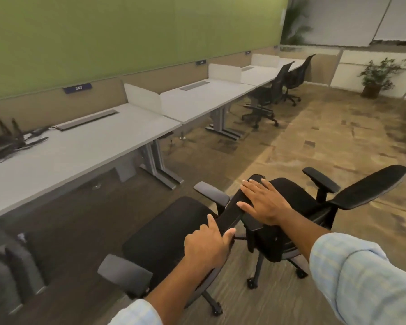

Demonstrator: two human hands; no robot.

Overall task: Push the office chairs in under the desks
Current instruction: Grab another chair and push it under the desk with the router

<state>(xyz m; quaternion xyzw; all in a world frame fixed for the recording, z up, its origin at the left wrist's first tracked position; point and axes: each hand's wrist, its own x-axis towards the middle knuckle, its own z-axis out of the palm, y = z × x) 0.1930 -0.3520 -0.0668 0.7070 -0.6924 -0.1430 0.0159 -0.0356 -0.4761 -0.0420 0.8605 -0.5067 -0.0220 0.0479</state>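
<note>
The left hand (205,242) is curled around the top edge of the near chair's backrest (232,207), thumb on one side and index finger laid along the other — a closed grip. The right hand (265,202) lies flat and spread on the same backrest higher up, fingers extended, pressing rather than grasping. Both sleeves are pale checked cloth.

The near chair (169,240) stands on the carpet clear of the desk (80,151), its seat turned toward the desk edge. A second chair (314,202) sits just beside it on the right, touching or nearly so, angled away.

On the partition behind the desk a dark plate reads "247" (77,87); further plates are too small to read. Two more chairs (274,90) stand at the far desks — partly tucked in. Black cables and stands (12,139) lie on the desk's left end.
</note>
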